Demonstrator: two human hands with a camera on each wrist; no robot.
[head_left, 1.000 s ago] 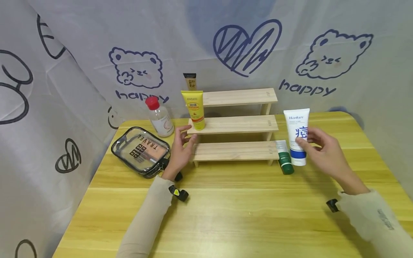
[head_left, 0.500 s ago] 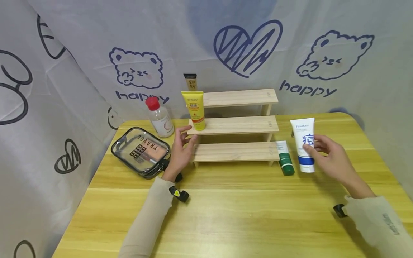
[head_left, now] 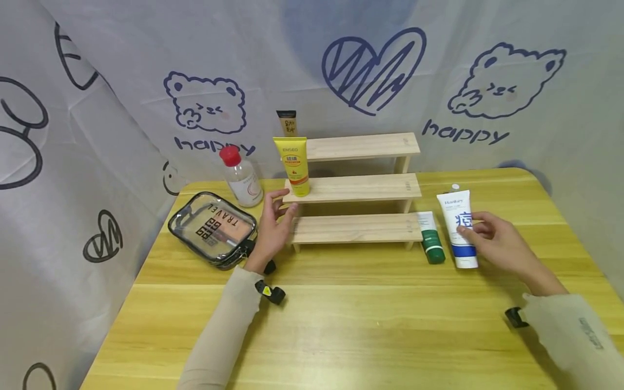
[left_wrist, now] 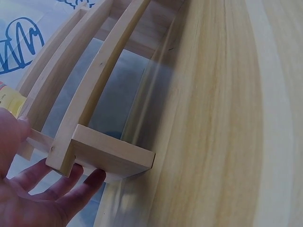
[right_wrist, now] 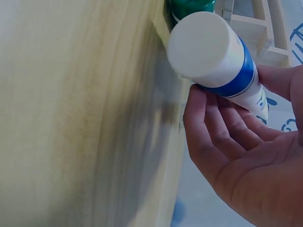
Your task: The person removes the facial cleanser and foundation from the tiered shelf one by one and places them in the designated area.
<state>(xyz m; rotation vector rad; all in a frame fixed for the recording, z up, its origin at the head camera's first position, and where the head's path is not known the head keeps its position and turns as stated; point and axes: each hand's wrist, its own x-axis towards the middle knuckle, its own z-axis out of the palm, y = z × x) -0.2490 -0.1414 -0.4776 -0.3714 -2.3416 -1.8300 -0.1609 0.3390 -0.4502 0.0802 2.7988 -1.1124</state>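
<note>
My left hand (head_left: 274, 230) holds the left end of a three-tier wooden rack (head_left: 356, 228). In the left wrist view its fingertips lie against the end panel (left_wrist: 113, 153), with the thumb to the front. My right hand (head_left: 499, 244) grips a white tube (head_left: 455, 227) with a blue band and printed lettering, thumb on its front and fingers behind. The tube leans slightly, cap down, close over the table; its white cap (right_wrist: 201, 45) faces the right wrist camera. Just left of it, a green and white tube (head_left: 431, 241) lies against the rack's right end.
A yellow tube (head_left: 294, 168) stands on the middle tier; a black-capped tube (head_left: 288, 123) rises behind it. To the left are a red-capped bottle (head_left: 244, 181) and a clear travel pouch (head_left: 214, 230). A small clear-topped item (head_left: 455, 187) shows behind the white tube. A printed curtain (head_left: 302, 65) hangs behind.
My right hand has carried the white tube right and downward, away from the rack. The small clear-topped item has come into sight behind it. My left hand has stayed in place.
</note>
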